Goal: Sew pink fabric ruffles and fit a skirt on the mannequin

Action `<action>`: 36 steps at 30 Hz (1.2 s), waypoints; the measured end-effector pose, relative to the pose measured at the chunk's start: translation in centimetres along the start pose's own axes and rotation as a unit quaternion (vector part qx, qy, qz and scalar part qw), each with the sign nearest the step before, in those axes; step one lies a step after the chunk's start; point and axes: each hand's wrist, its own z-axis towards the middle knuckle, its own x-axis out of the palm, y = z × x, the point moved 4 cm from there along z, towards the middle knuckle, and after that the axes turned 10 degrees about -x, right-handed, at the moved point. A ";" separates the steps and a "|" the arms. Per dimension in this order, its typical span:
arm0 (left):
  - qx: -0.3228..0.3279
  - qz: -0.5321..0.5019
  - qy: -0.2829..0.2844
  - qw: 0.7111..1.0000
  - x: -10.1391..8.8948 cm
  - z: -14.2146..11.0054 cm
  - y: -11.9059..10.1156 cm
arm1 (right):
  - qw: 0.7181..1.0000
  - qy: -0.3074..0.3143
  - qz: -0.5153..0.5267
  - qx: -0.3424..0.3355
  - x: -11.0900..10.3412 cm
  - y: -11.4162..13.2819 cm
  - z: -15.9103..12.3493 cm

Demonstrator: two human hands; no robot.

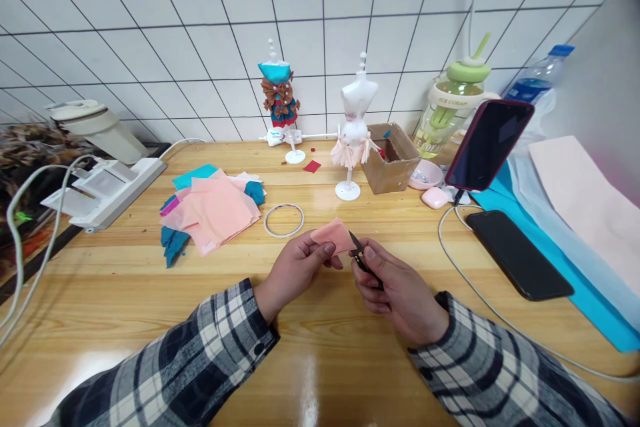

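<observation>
Between finger and thumb, my left hand pinches a small piece of folded pink paper. My right hand is wrapped round a pair of small dark scissors, their blades at the paper's right edge; whether they cut into it I cannot tell. Behind my hands stands a white mini dress form with a pink frill round its lower part. A second dress form, dressed in blue, brown and red, stands farther back to the left. A thin white ring lies beyond my left hand.
Pink and blue sheets lie piled at left, near a white power strip. A cardboard box, a pink dish, a green-lidded bottle, a propped phone, a flat phone and a cable are at right.
</observation>
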 end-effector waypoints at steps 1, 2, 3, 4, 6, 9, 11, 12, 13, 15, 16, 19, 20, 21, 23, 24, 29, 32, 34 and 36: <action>0.003 0.002 0.000 1.000 0.0 0.0 0.0 | 1.000 0.000 -0.001 0.000 0.0 0.0 0.0; 0.006 0.003 0.001 1.000 0.0 -0.1 -0.1 | 1.000 0.000 -0.001 0.000 0.0 0.0 0.0; 0.007 0.005 0.002 1.000 0.1 -0.1 -0.1 | 1.000 0.001 -0.001 -0.001 -0.1 0.0 0.0; 0.008 0.006 0.003 1.000 0.1 -0.1 -0.2 | 1.000 0.003 0.000 -0.002 -0.1 0.0 0.1; 0.007 0.006 0.003 1.000 0.2 -0.1 -0.2 | 1.000 0.009 0.003 -0.005 0.0 0.0 0.1; 0.003 -0.004 -0.004 1.000 0.1 -0.1 -0.2 | 1.000 0.012 0.006 -0.007 0.0 0.0 0.0; -0.002 -0.016 -0.007 1.000 0.1 -0.1 -0.1 | 1.000 0.010 0.006 -0.004 -0.1 -0.1 0.0; -0.005 -0.019 -0.007 1.000 0.0 0.0 -0.1 | 1.000 0.009 0.005 -0.003 -0.1 -0.1 0.0; -0.006 -0.020 -0.007 1.000 0.0 0.0 0.0 | 1.000 0.008 0.002 -0.002 -0.1 -0.1 0.0; -0.005 -0.020 -0.006 1.000 0.0 0.0 0.0 | 1.000 0.007 -0.005 -0.007 -0.2 -0.2 0.0; -0.005 -0.021 -0.006 1.000 0.0 0.0 0.0 | 1.000 0.005 -0.008 -0.011 -0.2 -0.2 0.0; -0.002 -0.030 -0.006 1.000 0.1 0.0 -0.1 | 1.000 0.000 -0.016 -0.019 -0.1 -0.2 -0.1; -0.002 -0.033 -0.005 0.999 0.1 0.0 -0.1 | 1.000 0.000 -0.016 -0.019 -0.1 -0.2 -0.1; -0.003 -0.035 -0.004 0.999 0.1 0.0 -0.1 | 1.000 0.001 -0.015 -0.018 0.0 -0.2 -0.2; -0.004 -0.037 -0.002 0.999 0.1 0.0 -0.2 | 1.000 0.003 -0.012 -0.014 0.0 -0.2 -0.2; -0.005 -0.038 -0.005 0.999 0.1 0.0 -0.1 | 1.000 0.005 -0.012 -0.010 0.0 -0.2 -0.2; -0.008 -0.051 -0.027 0.998 -0.3 0.1 0.2 | 1.000 0.010 -0.015 0.006 -0.1 0.0 -0.1; -0.009 -0.057 -0.024 0.998 -0.4 0.2 0.5 | 1.000 0.013 -0.016 0.010 0.0 0.2 -0.1; -0.010 -0.054 -0.024 0.998 -0.4 0.3 0.5 | 1.000 0.012 -0.016 0.009 0.1 0.2 -0.2; -0.012 -0.054 -0.025 0.998 -0.5 0.3 0.5 | 1.000 0.010 -0.018 0.007 0.1 0.3 -0.2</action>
